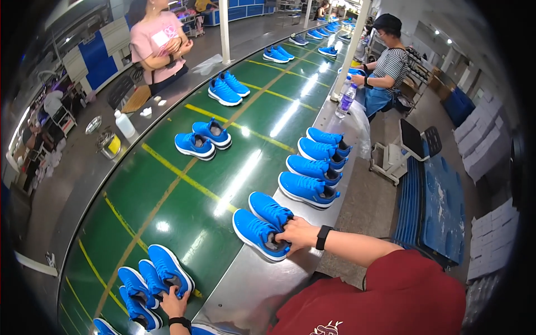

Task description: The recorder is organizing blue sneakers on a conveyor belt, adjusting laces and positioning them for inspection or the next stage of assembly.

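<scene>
My right hand (296, 234) grips the heels of a pair of blue sneakers (258, 233) with white soles, which rests at the edge between the green conveyor belt (184, 206) and the metal ledge (251, 285). My left hand (174, 304) is closed on the heel end of another blue sneaker pair (167, 271) lying on the belt at the lower left. More blue sneakers (137, 296) lie just beside that hand. Both wrists wear a black band.
Several blue sneaker pairs (310, 178) line the ledge ahead, and others (204, 139) ride the belt. A person in pink (159, 44) stands across the belt; a person in stripes (388, 67) works at far right. A water bottle (347, 100), a stool (410, 145) and blue pallets (441, 206) are nearby.
</scene>
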The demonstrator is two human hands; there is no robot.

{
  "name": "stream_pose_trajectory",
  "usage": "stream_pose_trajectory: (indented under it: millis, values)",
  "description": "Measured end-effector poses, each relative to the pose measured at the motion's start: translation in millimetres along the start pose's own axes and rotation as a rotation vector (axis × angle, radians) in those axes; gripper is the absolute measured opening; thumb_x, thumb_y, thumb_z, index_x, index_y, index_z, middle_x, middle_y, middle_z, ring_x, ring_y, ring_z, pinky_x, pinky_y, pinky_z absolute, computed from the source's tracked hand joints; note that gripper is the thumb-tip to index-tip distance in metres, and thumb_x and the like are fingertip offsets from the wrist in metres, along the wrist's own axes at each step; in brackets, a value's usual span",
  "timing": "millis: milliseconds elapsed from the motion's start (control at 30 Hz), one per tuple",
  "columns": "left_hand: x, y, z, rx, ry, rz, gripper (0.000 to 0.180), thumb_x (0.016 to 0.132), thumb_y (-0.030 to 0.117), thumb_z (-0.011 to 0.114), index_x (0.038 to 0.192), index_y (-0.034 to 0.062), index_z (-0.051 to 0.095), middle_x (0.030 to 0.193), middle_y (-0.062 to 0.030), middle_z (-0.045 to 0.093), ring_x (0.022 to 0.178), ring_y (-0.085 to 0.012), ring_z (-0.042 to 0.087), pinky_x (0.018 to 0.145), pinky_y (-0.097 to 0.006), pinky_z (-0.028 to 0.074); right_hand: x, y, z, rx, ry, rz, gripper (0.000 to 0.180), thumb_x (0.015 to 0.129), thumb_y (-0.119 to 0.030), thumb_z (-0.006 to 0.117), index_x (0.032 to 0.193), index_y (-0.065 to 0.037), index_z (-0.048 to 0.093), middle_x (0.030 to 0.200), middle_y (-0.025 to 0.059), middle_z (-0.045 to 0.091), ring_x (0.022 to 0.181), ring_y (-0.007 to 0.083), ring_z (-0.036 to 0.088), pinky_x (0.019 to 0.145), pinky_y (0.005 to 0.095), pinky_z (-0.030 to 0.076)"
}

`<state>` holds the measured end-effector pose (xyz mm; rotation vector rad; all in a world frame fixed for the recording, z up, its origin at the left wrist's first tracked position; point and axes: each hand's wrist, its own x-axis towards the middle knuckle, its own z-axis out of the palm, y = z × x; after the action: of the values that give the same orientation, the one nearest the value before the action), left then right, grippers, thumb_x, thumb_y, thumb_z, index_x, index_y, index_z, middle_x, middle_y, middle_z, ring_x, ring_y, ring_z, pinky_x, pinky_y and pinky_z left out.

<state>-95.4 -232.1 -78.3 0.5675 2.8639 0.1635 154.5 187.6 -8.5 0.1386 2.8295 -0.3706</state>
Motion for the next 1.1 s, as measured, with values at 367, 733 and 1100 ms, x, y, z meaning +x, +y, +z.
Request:
stream_pose_trajectory:
  millis: [367,733,1100]
  values:
    - [-42.4,89.1,-37.2,0.007,0.001,-0.008,0.066,0.067,0.061,0.071,0.105,0.0063,0.07,0.089,-0.0216,0.068,0.084,-0.0378,0.066,0.074,-0.046,0.051,-20.6,3.2,42.7,0.087,0.238,0.011,0.057,0.057,-0.051,0.08,0.104,-0.021,0.066,0.106,0.0194,0.054,0.108,0.0375,0.05,0.09,0.0499,0.035]
    - [-165.5,227.2,-2.1,-0.058,0.052,0.061,0.038,0.075,0.042,0.072,0.106,0.0236,0.065,0.084,-0.0132,0.058,0.072,-0.0346,0.06,0.061,-0.045,0.048,-27.3,78.8,8.3,0.019,0.249,-0.265,0.041,0.058,-0.035,0.079,0.095,-0.019,0.067,0.096,0.0121,0.058,0.101,0.0328,0.053,0.085,0.0454,0.039]
    - [-186.6,276.3,1.3,-0.093,0.336,0.042,0.057,0.069,0.03,0.078,0.115,0.0036,0.058,0.095,-0.0119,0.057,0.087,-0.0292,0.057,0.074,-0.04,0.047,-13.8,-1.8,-78.9,0.603,-0.138,-0.346,0.036,0.087,-0.016,0.062,0.122,-0.009,0.055,0.094,0.0168,0.065,0.087,0.0315,0.063,0.076,0.0388,0.049]
